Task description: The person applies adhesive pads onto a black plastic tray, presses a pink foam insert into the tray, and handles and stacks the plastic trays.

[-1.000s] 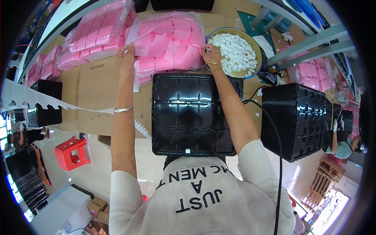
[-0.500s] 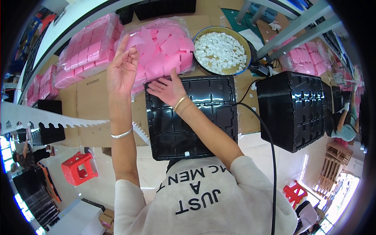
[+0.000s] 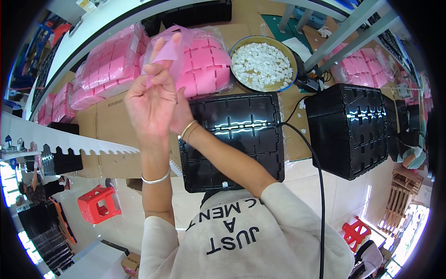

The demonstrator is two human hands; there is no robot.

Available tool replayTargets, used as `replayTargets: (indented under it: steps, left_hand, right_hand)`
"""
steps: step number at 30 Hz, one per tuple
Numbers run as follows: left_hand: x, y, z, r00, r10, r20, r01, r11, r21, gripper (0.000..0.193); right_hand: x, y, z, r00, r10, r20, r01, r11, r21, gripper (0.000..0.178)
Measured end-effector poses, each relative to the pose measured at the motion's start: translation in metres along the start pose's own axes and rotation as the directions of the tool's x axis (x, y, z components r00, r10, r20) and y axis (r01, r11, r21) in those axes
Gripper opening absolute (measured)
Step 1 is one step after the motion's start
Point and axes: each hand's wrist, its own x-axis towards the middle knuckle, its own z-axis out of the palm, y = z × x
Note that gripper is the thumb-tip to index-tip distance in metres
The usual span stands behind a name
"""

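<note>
Above the left part of the pink pile, my left hand (image 3: pixel 151 104) is raised with its palm showing, its fingers closed about some loose, thin pink sheets (image 3: pixel 168 55). My right hand (image 3: pixel 182 114) crosses behind it, near the left edge of the black tray (image 3: pixel 232 153); most of its fingers are hidden, so I cannot make out whether it grips anything. Just beyond the hands lies a wrapped pile of pink slotted pieces (image 3: pixel 206 65). The black tray lies face up, close against my body, with a small white piece (image 3: pixel 225 184) near its front edge.
A round pan (image 3: pixel 293 69) of small white pieces (image 3: pixel 260 65) stands beyond the tray. To the right is a tall stack of black trays (image 3: pixel 346 130), with a black cable (image 3: pixel 318 162) hanging before it. More wrapped pink bundles (image 3: pixel 109 65) lie left; a white serrated strip (image 3: pixel 69 139) juts in.
My right hand has moved left from the tray to behind my left hand. Loose pink sheets that lay scattered over the pile are now gathered at my left fingers, uncovering the slotted pieces.
</note>
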Motion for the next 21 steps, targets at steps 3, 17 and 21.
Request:
replayTargets:
  steps: [3, 17, 21]
  left_hand:
    - [-0.006, -0.017, 0.001, 1.000, -0.021, 0.010, 0.021, 0.997, -0.074, 0.072]
    - [-0.099, 0.033, -0.111, 0.948, 0.156, -0.277, 0.063, 0.763, 0.644, 0.077]
    - [-0.128, 0.032, -0.139, 0.925, 0.096, -0.367, 0.221, 0.649, 0.728, 0.073]
  right_hand:
    - [-0.013, 0.011, 0.011, 0.978, -0.094, 0.187, 0.094, 0.996, 0.009, 0.103]
    - [-0.167, -0.121, -0.028, 0.926, -0.375, 0.029, 0.376, 0.922, -0.086, 0.053]
    - [-0.202, -0.118, -0.026, 0.887, -0.440, -0.138, 0.314, 0.796, -0.518, 0.042]
